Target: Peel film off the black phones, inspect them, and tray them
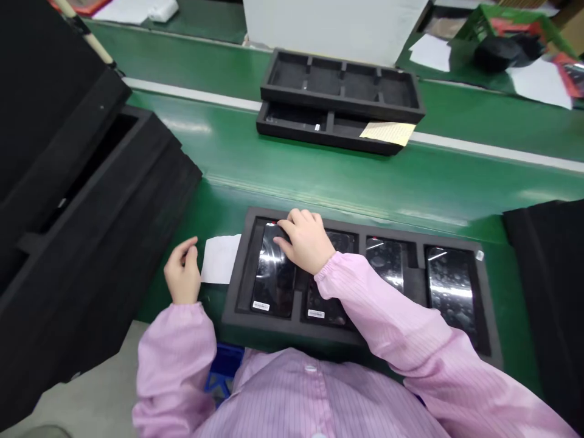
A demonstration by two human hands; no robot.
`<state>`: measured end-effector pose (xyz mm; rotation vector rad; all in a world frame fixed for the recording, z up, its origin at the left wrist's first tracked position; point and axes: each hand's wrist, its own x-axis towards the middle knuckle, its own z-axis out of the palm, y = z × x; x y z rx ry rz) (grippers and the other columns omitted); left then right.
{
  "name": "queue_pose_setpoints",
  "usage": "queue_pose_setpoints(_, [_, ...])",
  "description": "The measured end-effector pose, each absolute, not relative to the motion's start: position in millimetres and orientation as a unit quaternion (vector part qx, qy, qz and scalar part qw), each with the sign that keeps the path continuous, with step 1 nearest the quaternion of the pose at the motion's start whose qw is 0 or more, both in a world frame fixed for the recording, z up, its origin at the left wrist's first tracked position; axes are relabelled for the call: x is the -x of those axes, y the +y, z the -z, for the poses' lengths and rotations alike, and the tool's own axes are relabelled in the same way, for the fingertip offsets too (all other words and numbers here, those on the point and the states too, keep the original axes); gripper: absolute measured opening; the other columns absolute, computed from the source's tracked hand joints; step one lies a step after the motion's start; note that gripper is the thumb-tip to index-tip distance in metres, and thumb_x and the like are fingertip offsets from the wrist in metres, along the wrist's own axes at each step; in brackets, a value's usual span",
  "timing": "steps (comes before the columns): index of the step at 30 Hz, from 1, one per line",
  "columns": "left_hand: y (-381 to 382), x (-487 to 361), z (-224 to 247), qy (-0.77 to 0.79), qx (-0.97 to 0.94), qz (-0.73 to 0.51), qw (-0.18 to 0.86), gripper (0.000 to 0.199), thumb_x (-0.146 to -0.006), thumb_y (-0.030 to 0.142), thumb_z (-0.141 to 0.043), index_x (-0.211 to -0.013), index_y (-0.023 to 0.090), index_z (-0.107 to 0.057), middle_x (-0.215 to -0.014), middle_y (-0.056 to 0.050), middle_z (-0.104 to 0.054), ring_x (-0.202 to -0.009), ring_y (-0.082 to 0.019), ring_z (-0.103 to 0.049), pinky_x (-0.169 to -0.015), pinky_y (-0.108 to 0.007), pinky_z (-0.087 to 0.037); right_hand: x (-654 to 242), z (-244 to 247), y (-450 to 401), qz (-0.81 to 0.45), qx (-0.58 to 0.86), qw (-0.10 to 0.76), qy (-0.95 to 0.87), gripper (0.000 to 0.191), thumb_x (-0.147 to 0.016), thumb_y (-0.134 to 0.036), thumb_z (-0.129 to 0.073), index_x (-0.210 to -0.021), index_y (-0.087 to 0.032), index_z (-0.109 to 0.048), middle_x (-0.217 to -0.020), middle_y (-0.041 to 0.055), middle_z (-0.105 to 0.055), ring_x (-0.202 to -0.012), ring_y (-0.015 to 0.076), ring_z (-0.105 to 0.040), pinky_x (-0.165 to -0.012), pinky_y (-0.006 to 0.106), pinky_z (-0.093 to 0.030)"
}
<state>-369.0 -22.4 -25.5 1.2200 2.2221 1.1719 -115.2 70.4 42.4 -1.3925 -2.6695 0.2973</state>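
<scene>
My right hand (306,240) reaches over a black foam tray (269,324), its bent fingers and thumb at the upper right edge of the leftmost phone screen (274,274). This glossy black screen carries a white barcode label near its lower edge. A second phone screen (326,304) is partly covered by my right hand and sleeve. Farther right in the tray lie a third screen (385,264) and a fourth screen (451,292). My left hand (183,274) is beside the tray, fingers curled and thumb close to the index finger, with nothing visible in it. A white paper slip (221,260) lies between that hand and the tray.
Stacked black foam trays (118,237) rise at the left, and a dark foam block (550,286) stands at the right. Two more foam trays (342,103) are stacked at the back, with a yellowish paper (387,132) on the lower one. A green crate (511,21) sits far right.
</scene>
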Motion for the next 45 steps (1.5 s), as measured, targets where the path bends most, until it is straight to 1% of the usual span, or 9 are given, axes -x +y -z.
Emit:
queue_pose_setpoints(5, [57, 404, 6, 0.760, -0.497, -0.284, 0.307, 0.043, -0.089, 0.043, -0.054, -0.123, 0.019, -0.067, -0.123, -0.010, -0.070, -0.117, -0.027, -0.063, -0.107, -0.041, -0.047, 117, -33, 69, -0.074, 0.453, 0.094, -0.884, 0.030, -0.099, -0.034, -0.054, -0.122, -0.019, -0.066, -0.109, 0.0127, -0.063, -0.097, 0.0274, -0.050, -0.086, 0.041, -0.031])
queue_pose_setpoints(10, [118, 402, -1, 0.740, -0.520, -0.188, 0.384, 0.049, -0.090, 0.048, -0.055, -0.133, 0.023, -0.062, -0.096, -0.006, -0.072, -0.094, -0.026, -0.066, -0.095, -0.042, -0.049, 121, -33, 72, -0.067, 0.433, 0.084, -0.895, 0.031, -0.099, -0.027, -0.051, -0.126, -0.019, -0.065, -0.109, 0.0126, -0.063, -0.096, 0.0270, -0.051, -0.085, 0.041, -0.030])
queue_pose_setpoints(17, [124, 379, 14, 0.753, -0.557, -0.227, 0.267, 0.038, -0.090, 0.038, -0.057, -0.126, 0.026, -0.065, -0.083, -0.001, -0.064, -0.086, -0.022, -0.060, -0.086, -0.034, -0.045, 112, -40, 79, -0.141, 0.412, 0.157, -0.886, 0.014, -0.095, -0.023, -0.060, -0.096, -0.022, -0.073, -0.103, 0.0082, -0.068, -0.093, 0.0235, -0.057, -0.083, 0.039, -0.037])
queue_pose_setpoints(24, [125, 380, 12, 0.762, -0.553, -0.210, 0.262, 0.037, -0.090, 0.038, -0.056, -0.125, 0.030, -0.065, -0.085, 0.000, -0.067, -0.089, -0.022, -0.062, -0.081, -0.033, -0.045, 81, -66, 101, -0.368, 0.285, 0.154, -0.872, 0.018, -0.086, -0.007, -0.054, -0.078, -0.021, -0.059, -0.095, 0.0015, -0.078, -0.091, 0.0176, -0.073, -0.093, 0.037, -0.048])
queue_pose_setpoints(27, [125, 379, 13, 0.766, -0.551, -0.208, 0.260, 0.036, -0.089, 0.038, -0.057, -0.124, 0.032, -0.065, -0.085, 0.001, -0.067, -0.089, -0.022, -0.063, -0.078, -0.033, -0.045, 83, -74, 107, -0.372, 0.301, 0.129, -0.869, 0.014, -0.088, -0.012, -0.056, -0.082, -0.022, -0.063, -0.092, 0.0015, -0.078, -0.086, 0.0175, -0.073, -0.088, 0.035, -0.051])
queue_pose_setpoints(29, [125, 379, 13, 0.766, -0.552, -0.209, 0.254, 0.036, -0.089, 0.038, -0.057, -0.123, 0.033, -0.066, -0.085, 0.002, -0.067, -0.088, -0.022, -0.063, -0.078, -0.033, -0.044, 91, -79, 109, -0.378, 0.317, 0.106, -0.863, 0.013, -0.091, -0.016, -0.057, -0.097, -0.022, -0.067, -0.088, 0.0015, -0.078, -0.081, 0.0170, -0.073, -0.081, 0.032, -0.052])
queue_pose_setpoints(34, [123, 378, 15, 0.771, -0.556, -0.203, 0.235, 0.039, -0.087, 0.040, -0.059, -0.124, 0.032, -0.067, -0.084, 0.003, -0.067, -0.085, -0.019, -0.059, -0.080, -0.032, -0.043, 125, -79, 115, -0.418, 0.330, 0.061, -0.844, 0.052, -0.087, -0.007, -0.057, -0.136, -0.024, -0.055, -0.075, -0.0081, -0.074, -0.063, 0.0109, -0.069, -0.068, 0.024, -0.050])
queue_pose_setpoints(39, [122, 378, 20, 0.771, -0.561, -0.210, 0.219, 0.041, -0.085, 0.040, -0.060, -0.124, 0.030, -0.067, -0.083, 0.002, -0.066, -0.082, -0.018, -0.057, -0.084, -0.032, -0.044, 154, -71, 117, -0.545, 0.349, 0.028, -0.762, 0.048, -0.081, 0.007, -0.056, -0.117, -0.023, -0.067, -0.061, -0.0120, -0.067, -0.049, 0.0073, -0.063, -0.060, 0.021, -0.050])
queue_pose_setpoints(45, [121, 380, 24, 0.768, -0.566, -0.221, 0.202, 0.041, -0.084, 0.041, -0.061, -0.123, 0.030, -0.069, -0.082, 0.002, -0.065, -0.080, -0.018, -0.057, -0.085, -0.032, -0.046, 157, -70, 110, -0.658, 0.430, 0.073, -0.615, 0.031, -0.083, 0.008, -0.060, -0.097, -0.018, -0.069, -0.062, -0.0054, -0.069, -0.057, 0.0125, -0.069, -0.055, 0.022, -0.056])
